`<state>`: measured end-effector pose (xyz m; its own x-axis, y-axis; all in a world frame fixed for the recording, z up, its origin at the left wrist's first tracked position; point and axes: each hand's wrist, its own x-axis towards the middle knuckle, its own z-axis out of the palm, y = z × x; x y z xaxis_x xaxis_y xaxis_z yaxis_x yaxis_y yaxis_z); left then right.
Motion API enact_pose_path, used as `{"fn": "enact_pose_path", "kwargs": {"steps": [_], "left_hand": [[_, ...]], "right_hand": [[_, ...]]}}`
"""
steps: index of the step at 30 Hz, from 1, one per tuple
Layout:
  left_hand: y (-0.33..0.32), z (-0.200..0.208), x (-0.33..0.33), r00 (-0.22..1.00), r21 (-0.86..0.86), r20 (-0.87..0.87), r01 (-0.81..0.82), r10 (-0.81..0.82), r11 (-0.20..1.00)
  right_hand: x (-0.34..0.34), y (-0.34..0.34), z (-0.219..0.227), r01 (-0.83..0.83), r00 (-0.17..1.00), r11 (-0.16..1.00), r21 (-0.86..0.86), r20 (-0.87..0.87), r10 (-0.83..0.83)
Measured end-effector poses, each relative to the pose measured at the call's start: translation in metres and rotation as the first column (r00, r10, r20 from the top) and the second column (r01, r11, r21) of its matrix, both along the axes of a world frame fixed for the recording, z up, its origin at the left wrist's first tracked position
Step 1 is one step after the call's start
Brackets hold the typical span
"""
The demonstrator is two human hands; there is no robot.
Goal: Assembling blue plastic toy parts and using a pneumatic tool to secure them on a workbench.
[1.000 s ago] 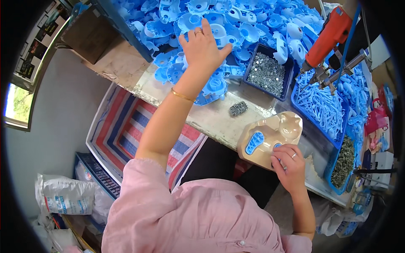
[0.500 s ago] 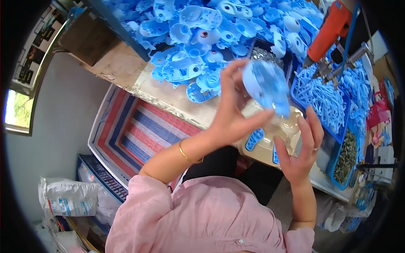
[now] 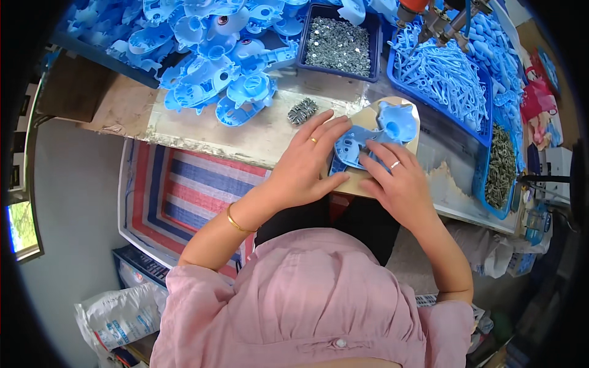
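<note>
A light-blue plastic shell half (image 3: 400,126), hollow side up, lies on the tan moulded fixture (image 3: 356,186) in front of me. My left hand (image 3: 304,164) grips its left side, fingers along the far edge and thumb at the near edge. With fingertips on the near part of the shell, my right hand (image 3: 397,181) bears on it from the right, thumb bent beside the fixture. Part of the shell is covered by my fingers. Under its left end a small blue piece (image 3: 337,165) shows in the fixture.
Beyond my left hand lies a small pile of metal screws (image 3: 302,111). Blue shells (image 3: 211,73) heap at the back left. A dark tray (image 3: 337,46) holds small metal parts. Right are a basket of blue strips (image 3: 438,73), a screw bin (image 3: 500,165) and a hanging screwdriver (image 3: 414,6).
The shell, held up and blurred before, has come down onto the fixture. My right hand, spread and free before, now touches it too. The whole view has shifted.
</note>
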<state>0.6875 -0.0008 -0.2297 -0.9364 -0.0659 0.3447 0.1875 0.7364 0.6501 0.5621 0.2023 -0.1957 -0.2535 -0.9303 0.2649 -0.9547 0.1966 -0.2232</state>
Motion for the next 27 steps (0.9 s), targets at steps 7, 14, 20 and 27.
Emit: {"fn": "enact_pose_path", "kwargs": {"steps": [7, 14, 20, 27], "left_hand": [[0.002, -0.001, 0.001, 0.999, 0.052, 0.031, 0.008, -0.009, 0.999], [0.0, -0.001, 0.0, 0.998, 0.051, 0.062, 0.022, -0.025, 0.998], [-0.001, 0.007, -0.003, 0.991, 0.046, 0.129, 0.02, -0.026, 0.999], [0.003, 0.012, -0.008, 0.993, 0.036, 0.107, 0.042, -0.046, 0.998]], "right_hand": [[-0.003, 0.002, -0.003, -0.054, 0.998, 0.998, 0.031, -0.037, 0.056], [0.006, 0.001, 0.006, 0.001, 0.999, 0.992, 0.123, -0.05, 0.005], [0.005, -0.001, 0.009, -0.003, 0.998, 0.973, 0.232, -0.067, 0.02], [0.002, -0.001, 0.009, -0.019, 0.999, 0.961, 0.277, 0.047, 0.006]]}}
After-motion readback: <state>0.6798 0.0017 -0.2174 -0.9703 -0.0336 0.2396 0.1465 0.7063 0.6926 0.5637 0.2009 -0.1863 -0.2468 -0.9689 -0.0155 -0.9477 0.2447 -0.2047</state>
